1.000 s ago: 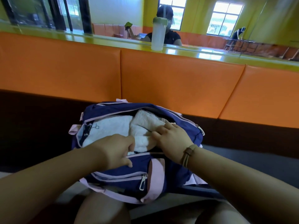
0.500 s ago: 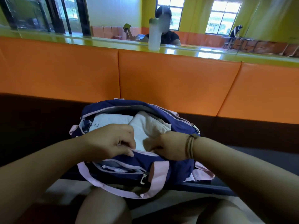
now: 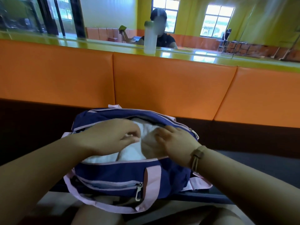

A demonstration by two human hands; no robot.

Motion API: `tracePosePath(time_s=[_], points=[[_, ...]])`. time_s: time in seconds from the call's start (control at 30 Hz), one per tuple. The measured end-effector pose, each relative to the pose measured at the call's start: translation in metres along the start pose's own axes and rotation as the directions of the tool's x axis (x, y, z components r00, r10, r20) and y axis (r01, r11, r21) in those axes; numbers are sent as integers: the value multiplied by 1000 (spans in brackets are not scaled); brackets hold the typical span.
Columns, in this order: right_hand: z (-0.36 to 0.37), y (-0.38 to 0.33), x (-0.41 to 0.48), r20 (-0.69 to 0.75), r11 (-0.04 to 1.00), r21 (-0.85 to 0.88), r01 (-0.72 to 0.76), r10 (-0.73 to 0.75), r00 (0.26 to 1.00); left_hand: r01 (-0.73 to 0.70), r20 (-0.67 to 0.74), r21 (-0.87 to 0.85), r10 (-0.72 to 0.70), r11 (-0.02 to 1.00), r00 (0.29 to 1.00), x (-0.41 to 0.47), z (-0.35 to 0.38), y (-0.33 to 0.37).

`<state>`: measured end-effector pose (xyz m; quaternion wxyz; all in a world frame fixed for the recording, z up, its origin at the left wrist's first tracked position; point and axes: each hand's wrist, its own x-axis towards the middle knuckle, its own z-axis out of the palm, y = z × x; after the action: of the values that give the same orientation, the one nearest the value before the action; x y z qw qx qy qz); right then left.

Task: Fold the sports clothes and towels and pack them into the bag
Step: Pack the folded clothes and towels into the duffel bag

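A navy bag (image 3: 123, 174) with pink straps and trim lies on a dark bench in front of me, its main zip open. White folded towels (image 3: 129, 155) fill the opening. My left hand (image 3: 110, 135) rests on top of the towels at the left, fingers bent and pinched together. My right hand (image 3: 175, 140) presses flat on the towels at the right end of the opening, fingers spread; a tan band sits on that wrist. The towels under both hands are partly hidden.
Orange padded backrest panels (image 3: 162, 85) rise behind the bench. A green ledge above them carries a clear bottle (image 3: 150, 38) with a green lid. A mirror behind shows a seated person. The bag's front pocket zip pull (image 3: 138, 191) hangs near my knees.
Both hands have moved from the bag's near rim up onto the towels inside. The bag sits flatter, with its far flap drawn closer over the towels.
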<state>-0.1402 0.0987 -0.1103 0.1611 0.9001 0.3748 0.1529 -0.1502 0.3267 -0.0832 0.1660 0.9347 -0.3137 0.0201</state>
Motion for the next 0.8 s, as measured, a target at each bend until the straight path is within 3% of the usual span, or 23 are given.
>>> tracePosePath(time_s=[0.07,0.13,0.3,0.4,0.5,0.63,0.7,0.8], points=[[5,-3,3,111,999,-52,6,0,994,-128,-209,220,175,967,962,15,-1,-3],[14,-4,2,254,997,-74,38,-18,967,-147,-261,398,266,906,928,34,0,-4],[15,1,-4,397,996,-85,35,2,918,-114,78,598,84,793,993,83,7,11],[17,5,-1,453,1000,1,31,-28,891,-49,72,517,13,855,997,99,12,7],[15,6,5,488,996,56,62,-82,869,26,-78,322,-1,946,997,109,9,-7],[3,8,16,510,995,53,87,-102,854,-4,-157,223,40,975,987,114,-2,-10],[10,11,18,418,996,33,79,-86,905,-6,-125,215,33,977,992,111,-3,-11],[30,21,9,113,996,-49,70,-64,992,-3,-75,188,18,982,997,102,1,-17]])
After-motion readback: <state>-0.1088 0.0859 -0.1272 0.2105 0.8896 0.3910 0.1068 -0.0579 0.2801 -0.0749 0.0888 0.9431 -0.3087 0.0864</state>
